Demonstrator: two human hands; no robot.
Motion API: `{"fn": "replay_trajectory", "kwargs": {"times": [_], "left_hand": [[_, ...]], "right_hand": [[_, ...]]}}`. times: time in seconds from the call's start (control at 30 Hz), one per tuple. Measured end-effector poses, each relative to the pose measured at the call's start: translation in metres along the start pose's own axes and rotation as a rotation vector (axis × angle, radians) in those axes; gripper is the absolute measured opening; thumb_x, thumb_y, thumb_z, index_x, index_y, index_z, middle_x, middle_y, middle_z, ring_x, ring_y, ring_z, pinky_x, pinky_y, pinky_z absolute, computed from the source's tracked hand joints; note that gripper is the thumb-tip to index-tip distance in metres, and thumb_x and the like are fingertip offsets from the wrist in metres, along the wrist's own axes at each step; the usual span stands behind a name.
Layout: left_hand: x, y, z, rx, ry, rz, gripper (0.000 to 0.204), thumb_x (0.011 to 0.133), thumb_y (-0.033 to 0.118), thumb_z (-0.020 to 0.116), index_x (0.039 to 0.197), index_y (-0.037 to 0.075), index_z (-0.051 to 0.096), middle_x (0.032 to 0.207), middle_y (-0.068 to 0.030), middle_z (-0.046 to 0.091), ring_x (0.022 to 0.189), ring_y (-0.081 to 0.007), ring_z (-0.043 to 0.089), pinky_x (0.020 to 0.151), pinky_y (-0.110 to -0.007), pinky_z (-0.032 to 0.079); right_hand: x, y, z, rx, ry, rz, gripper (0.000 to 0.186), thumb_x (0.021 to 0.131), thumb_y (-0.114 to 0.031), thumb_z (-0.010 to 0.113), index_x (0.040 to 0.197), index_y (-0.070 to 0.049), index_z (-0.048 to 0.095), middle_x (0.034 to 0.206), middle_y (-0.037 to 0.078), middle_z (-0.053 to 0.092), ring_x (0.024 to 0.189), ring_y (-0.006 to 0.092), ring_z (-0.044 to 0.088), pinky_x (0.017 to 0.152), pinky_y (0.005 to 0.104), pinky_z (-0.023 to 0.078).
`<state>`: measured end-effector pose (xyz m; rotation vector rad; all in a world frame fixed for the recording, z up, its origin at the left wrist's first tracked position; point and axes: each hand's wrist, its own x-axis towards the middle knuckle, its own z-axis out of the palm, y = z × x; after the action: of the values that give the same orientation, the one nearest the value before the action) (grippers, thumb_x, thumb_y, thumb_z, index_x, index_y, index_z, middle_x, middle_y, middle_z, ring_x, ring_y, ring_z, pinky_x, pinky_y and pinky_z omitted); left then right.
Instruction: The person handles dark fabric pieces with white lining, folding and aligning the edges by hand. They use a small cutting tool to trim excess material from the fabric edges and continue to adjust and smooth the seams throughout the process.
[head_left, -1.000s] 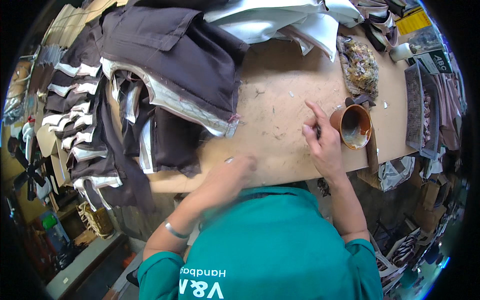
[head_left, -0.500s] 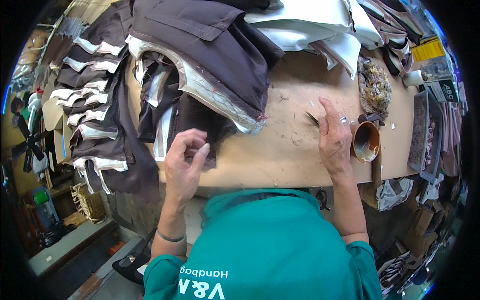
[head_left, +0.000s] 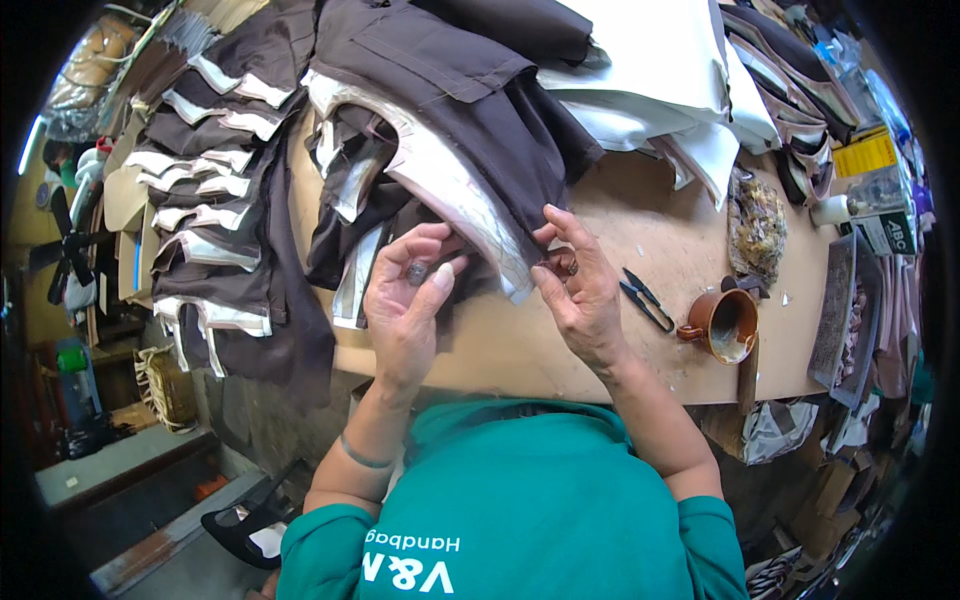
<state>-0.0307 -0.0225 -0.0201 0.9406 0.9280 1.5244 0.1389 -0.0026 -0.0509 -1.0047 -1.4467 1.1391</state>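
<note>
A dark brown fabric piece (head_left: 430,75) with a white, pen-marked edge strip (head_left: 440,165) hangs toward me from the pile. At its near corner, my right hand (head_left: 588,300) has thumb and fingers closed on the dark edge. My left hand (head_left: 402,310) is beside the white strip, fingers half curled and thumb apart. Its index finger is close to the strip, and I see nothing held in it. Small black thread snips (head_left: 648,300) lie to the right of my right hand. Beyond them stands a brown mug (head_left: 722,322) with pale residue inside, its handle turned toward the snips.
Overlapping dark pieces with white edges (head_left: 205,220) hang at the left. White sheets (head_left: 640,60) are stacked at the back. A bag of yellowish scraps (head_left: 757,225) lies on the tan table (head_left: 490,365), with a grey mesh basket (head_left: 845,310) at the right edge.
My right hand has left the snips and mug and moved left onto the fabric corner. My left hand has come up beside the white strip. The view has shifted slightly.
</note>
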Motion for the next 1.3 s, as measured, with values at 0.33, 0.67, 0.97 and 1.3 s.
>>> {"fn": "replay_trajectory", "kwargs": {"times": [0.33,0.67,0.97,1.3], "left_hand": [[0.005,-0.020,0.017,0.119,0.011,0.052,0.032,0.081,-0.002,0.055,0.108,0.002,0.039,0.105,-0.0073,0.044,0.093,-0.0107,0.047,0.082,-0.025,0.043],[0.047,-0.027,-0.023,0.162,0.203,0.061,0.059,0.080,-0.001,0.057,0.129,-0.004,0.025,0.114,-0.0144,0.047,0.103,-0.0177,0.049,0.090,-0.029,0.040],[0.042,-0.001,0.007,0.337,0.105,0.134,0.060,0.076,-0.002,0.059,0.128,-0.001,0.029,0.094,-0.0119,0.059,0.088,-0.0168,0.057,0.080,-0.027,0.045],[0.002,0.026,0.086,0.544,-0.699,0.407,0.068,0.066,0.005,0.070,0.126,0.008,0.040,0.106,-0.0196,0.054,0.092,-0.0326,0.056,0.077,-0.036,0.048]], "right_hand": [[0.000,-0.015,0.003,0.030,0.047,0.000,0.055,0.073,0.010,0.054,0.125,-0.003,0.039,0.115,0.013,0.047,0.079,0.0131,0.051,0.068,0.0246,0.047],[-0.006,0.002,0.015,-0.313,-0.064,-0.298,0.055,0.072,0.011,0.056,0.124,-0.004,0.042,0.117,0.015,0.047,0.085,0.0189,0.053,0.066,0.0259,0.046],[-0.013,-0.004,0.002,-0.321,0.000,-0.216,0.053,0.072,0.011,0.053,0.122,-0.001,0.041,0.113,0.017,0.049,0.096,0.0284,0.053,0.077,0.0315,0.046],[-0.046,-0.083,-0.058,-0.198,0.253,-0.458,0.048,0.078,0.006,0.049,0.123,0.002,0.032,0.095,0.014,0.047,0.082,0.0160,0.049,0.071,0.0266,0.045]]}}
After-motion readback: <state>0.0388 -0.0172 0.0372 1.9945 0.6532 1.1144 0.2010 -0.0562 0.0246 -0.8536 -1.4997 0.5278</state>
